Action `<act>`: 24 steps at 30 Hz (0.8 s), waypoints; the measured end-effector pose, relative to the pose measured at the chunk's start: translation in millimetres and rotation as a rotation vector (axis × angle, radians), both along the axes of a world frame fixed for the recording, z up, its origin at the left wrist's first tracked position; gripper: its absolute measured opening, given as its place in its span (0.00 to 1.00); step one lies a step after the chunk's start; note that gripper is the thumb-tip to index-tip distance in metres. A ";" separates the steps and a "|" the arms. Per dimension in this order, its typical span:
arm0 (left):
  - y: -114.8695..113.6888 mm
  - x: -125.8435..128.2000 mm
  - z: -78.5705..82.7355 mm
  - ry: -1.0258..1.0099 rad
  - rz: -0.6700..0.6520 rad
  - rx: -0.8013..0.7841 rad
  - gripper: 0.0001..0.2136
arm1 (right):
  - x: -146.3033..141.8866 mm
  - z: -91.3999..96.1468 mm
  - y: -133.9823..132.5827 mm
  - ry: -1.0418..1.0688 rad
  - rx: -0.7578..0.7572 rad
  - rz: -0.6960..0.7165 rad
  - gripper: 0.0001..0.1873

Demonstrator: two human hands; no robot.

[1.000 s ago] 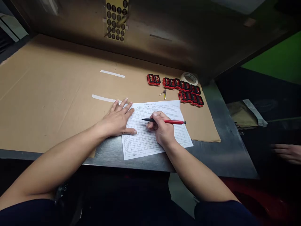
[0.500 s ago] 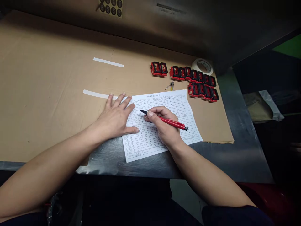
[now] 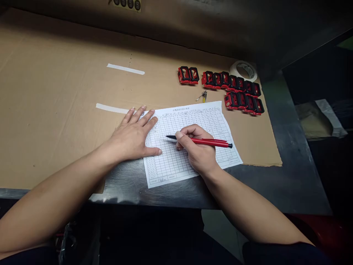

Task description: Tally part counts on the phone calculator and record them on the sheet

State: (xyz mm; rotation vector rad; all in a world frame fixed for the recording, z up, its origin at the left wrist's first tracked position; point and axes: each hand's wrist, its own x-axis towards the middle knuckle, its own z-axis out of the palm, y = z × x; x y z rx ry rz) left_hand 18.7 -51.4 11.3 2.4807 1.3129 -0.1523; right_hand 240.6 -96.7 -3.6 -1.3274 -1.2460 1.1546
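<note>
A printed form (image 3: 176, 162) with a table grid lies partly on the cardboard and partly on the metal bench. My left hand (image 3: 135, 134) rests flat across its left edge, fingers spread. Above the middle of the sheet, my right hand (image 3: 197, 147) grips a red pen (image 3: 211, 142) with a black tip. The pen is held low and nearly level, its tip pointing left over the grid; whether it touches the paper I cannot tell. Some handwriting shows in the left columns and in the bottom box.
Several red-and-black plastic frames (image 3: 244, 101) stand in rows at the back right, beside a tape roll (image 3: 251, 74). Nail clippers (image 3: 204, 96) lie just behind the form. Two white tape strips (image 3: 125, 69) mark the cardboard sheet (image 3: 55, 110). A metal wall rises behind.
The pen has tilted flatter, and my right hand has shifted slightly right. My left hand stays spread on the form. The whole view has moved a little.
</note>
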 end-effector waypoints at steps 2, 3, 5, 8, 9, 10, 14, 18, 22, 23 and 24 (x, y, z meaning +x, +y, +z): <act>0.9 -0.7 0.2 0.001 -0.002 -0.004 0.52 | 1.3 1.1 -0.9 0.004 0.028 -0.019 0.14; 1.5 -0.7 0.2 0.001 -0.004 -0.007 0.52 | 1.6 1.9 -1.6 -0.003 0.048 -0.033 0.14; 2.8 -0.2 0.2 0.005 -0.008 -0.012 0.52 | 1.6 3.6 -3.7 -0.028 0.105 -0.057 0.14; 4.3 0.4 0.2 0.012 -0.010 -0.014 0.53 | 0.7 5.0 -8.6 -0.107 0.228 -0.074 0.09; 4.5 0.4 0.1 0.012 -0.012 -0.014 0.53 | 0.4 4.8 -10.5 -0.146 0.275 -0.074 0.06; 4.7 0.3 0.1 0.011 -0.013 -0.013 0.53 | 0.2 4.2 -12.3 -0.186 0.322 -0.068 0.06; 4.7 -0.8 -0.2 -0.002 -0.016 -0.006 0.53 | 2.6 -1.2 -17.6 -0.318 0.487 0.035 0.37; 4.7 -1.9 -1.0 -0.028 -0.015 -0.003 0.52 | 8.8 -2.9 -18.8 -0.371 0.554 0.034 0.40; 4.8 -1.7 -1.5 -0.039 -0.007 -0.016 0.52 | 10.5 1.2 -16.3 -0.275 0.560 -0.056 0.31; 4.8 -1.6 -1.5 -0.039 -0.006 -0.018 0.52 | 9.6 2.5 -15.5 -0.260 0.568 -0.097 0.29; 4.8 -1.5 -1.4 -0.038 -0.006 -0.019 0.52 | 8.4 3.8 -14.6 -0.254 0.577 -0.142 0.27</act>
